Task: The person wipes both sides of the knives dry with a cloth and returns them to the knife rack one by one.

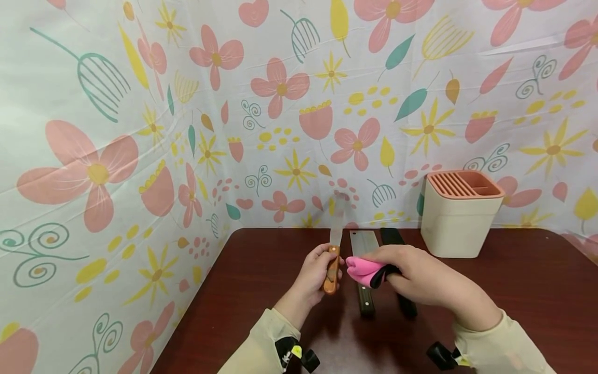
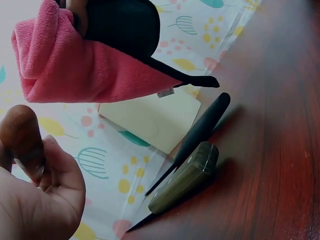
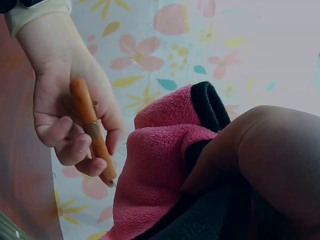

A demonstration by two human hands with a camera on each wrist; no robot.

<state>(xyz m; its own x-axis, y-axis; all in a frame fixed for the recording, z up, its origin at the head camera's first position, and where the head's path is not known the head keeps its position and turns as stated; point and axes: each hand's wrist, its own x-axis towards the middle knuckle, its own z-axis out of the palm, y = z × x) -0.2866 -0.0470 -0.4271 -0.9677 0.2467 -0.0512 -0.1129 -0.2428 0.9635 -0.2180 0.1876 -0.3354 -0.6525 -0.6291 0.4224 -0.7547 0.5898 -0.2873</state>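
Note:
My left hand (image 1: 308, 275) grips a knife by its orange-brown wooden handle (image 1: 333, 270), the blade (image 1: 336, 226) standing up and away from me. Close by on the right, my right hand (image 1: 420, 272) holds a folded pink cloth (image 1: 363, 270) with black edging. The right wrist view shows the left fingers curled around the wooden handle (image 3: 92, 130), with the cloth (image 3: 155, 160) apart from it. Below the cloth a cleaver (image 1: 364, 239) with a dark riveted handle lies on the table, partly covered. Beside it lies a black-handled knife (image 2: 205, 125), partly hidden by my right hand in the head view.
A cream knife holder (image 1: 460, 228) with a slotted pink top stands at the back right of the dark red-brown table (image 1: 528, 291). Flower-printed cloth (image 1: 289, 130) hangs behind the table and along its left side.

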